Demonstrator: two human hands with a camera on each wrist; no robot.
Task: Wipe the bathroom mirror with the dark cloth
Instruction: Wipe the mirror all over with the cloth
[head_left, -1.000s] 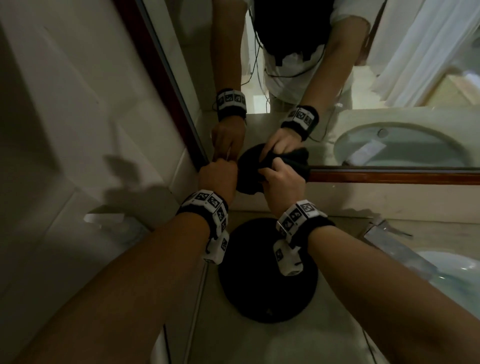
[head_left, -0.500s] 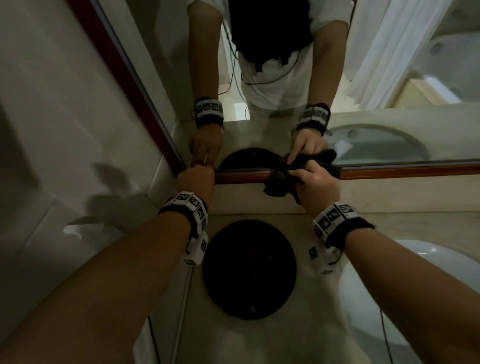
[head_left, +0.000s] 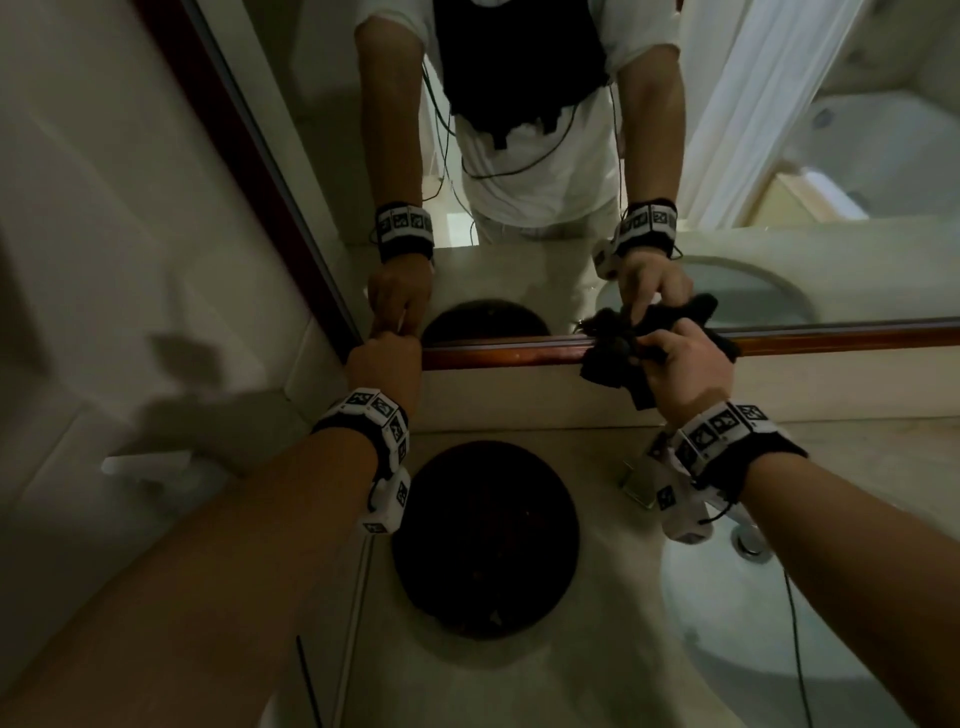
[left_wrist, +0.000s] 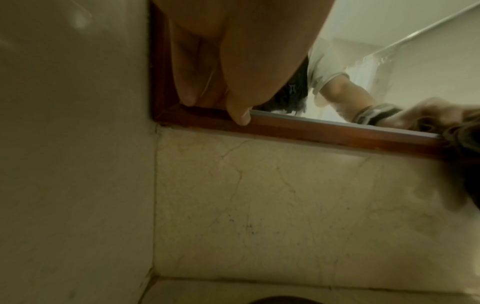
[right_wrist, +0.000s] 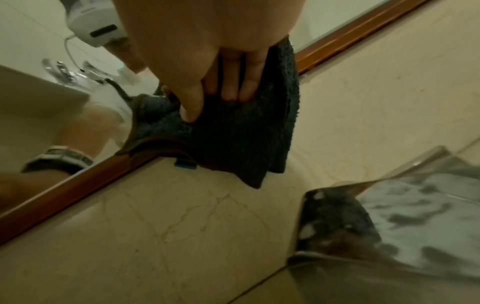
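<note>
Step in hand, judged: bottom edge of mirror (head_left: 519, 280) being wiped. Cloth (head_left: 613, 358) best kept bunched, pressed flat along frame (head_left: 498, 353), glass above included. Cloth gripped by right hand (head_left: 685, 364), thumb and fingers curled round it. Left hand (head_left: 384, 364) braced at frame corner, fingertips touching, nothing seen held. Cloth dark, fluffy, crumpled, draped over frame.

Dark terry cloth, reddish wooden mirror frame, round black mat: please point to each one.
Dark terry cloth (right_wrist: 233, 139): right wrist view, middle of its folds.
Reddish wooden mirror frame (head_left: 498, 351): head view, bottom rail.
Round black mat (head_left: 485, 540): head view, its centre.
</note>
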